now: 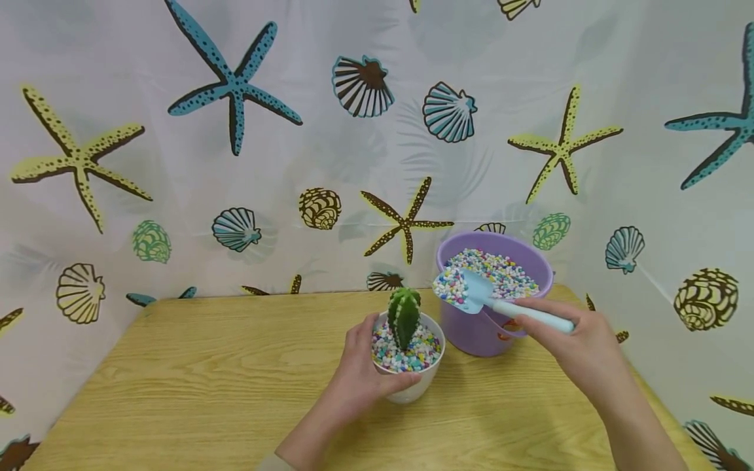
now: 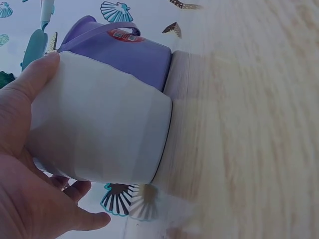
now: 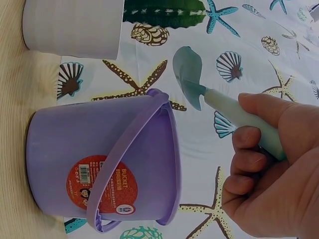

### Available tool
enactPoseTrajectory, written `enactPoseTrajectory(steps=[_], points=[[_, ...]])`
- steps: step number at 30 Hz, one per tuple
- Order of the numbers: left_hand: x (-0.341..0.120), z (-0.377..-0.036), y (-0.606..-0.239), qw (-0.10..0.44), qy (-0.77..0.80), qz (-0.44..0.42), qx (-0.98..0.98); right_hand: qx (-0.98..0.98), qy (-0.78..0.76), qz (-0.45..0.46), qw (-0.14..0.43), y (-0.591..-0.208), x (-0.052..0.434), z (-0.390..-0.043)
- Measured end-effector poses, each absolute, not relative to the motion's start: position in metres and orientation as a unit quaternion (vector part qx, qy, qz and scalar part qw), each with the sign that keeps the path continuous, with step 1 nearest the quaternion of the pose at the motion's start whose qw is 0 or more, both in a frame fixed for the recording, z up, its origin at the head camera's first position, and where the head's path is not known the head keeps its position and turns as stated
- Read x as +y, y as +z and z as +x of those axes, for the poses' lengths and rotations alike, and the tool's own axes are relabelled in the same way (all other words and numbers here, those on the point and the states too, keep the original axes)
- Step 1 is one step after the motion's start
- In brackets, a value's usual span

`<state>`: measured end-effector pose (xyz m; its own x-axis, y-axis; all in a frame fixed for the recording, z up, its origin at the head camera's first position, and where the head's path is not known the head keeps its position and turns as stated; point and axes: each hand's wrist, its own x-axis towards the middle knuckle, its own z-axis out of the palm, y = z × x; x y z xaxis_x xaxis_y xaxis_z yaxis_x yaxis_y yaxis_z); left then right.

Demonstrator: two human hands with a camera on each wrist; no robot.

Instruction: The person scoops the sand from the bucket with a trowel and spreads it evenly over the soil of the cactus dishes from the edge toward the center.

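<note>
My left hand (image 1: 363,371) holds a white flowerpot (image 2: 102,119) on the table, thumb along the near side and fingers round the left rim. A small green cactus (image 1: 404,318) stands upright in it, ringed by multicoloured pebbles (image 1: 385,350). In my right hand (image 1: 580,337) is the handle of a light blue scoop (image 1: 480,291), its blade heaped with the same kind of pebbles (image 1: 450,286). The blade hangs over the left rim of a purple bucket (image 1: 471,330), higher than the pot. The right wrist view shows the curled fingers round the handle (image 3: 244,119).
Inside the bucket lie many more pebbles (image 1: 501,271). Its handle (image 3: 124,144) hangs down across a red label (image 3: 79,181). A wooden table (image 1: 235,366) stretches left of the pot. Behind it and to the right hangs a white cloth (image 1: 283,150) printed with starfish and shells.
</note>
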<state>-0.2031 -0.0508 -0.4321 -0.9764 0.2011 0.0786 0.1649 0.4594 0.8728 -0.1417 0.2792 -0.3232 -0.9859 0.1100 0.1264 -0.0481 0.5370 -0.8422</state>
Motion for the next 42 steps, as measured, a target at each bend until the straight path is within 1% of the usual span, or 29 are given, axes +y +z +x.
enactPoseTrajectory(steps=[4,14,25,32,42], points=[[-0.052,-0.205,-0.432,0.02,0.506,0.105,0.856,-0.875,0.478,-0.004,0.082,-0.326,0.277,-0.141],[-0.053,-0.207,-0.433,0.021,0.511,0.097,0.854,-0.89,0.449,-0.003,0.084,-0.33,0.27,-0.139],[-0.057,-0.208,-0.435,-0.002,0.517,0.101,0.85,-0.886,0.46,0.008,0.059,-0.339,0.263,-0.142],[-0.057,-0.208,-0.433,-0.008,0.517,0.105,0.849,-0.886,0.461,0.01,0.044,-0.343,0.26,-0.144],[-0.056,-0.209,-0.433,-0.006,0.518,0.102,0.85,-0.9,0.428,0.033,0.07,-0.349,0.252,-0.144]])
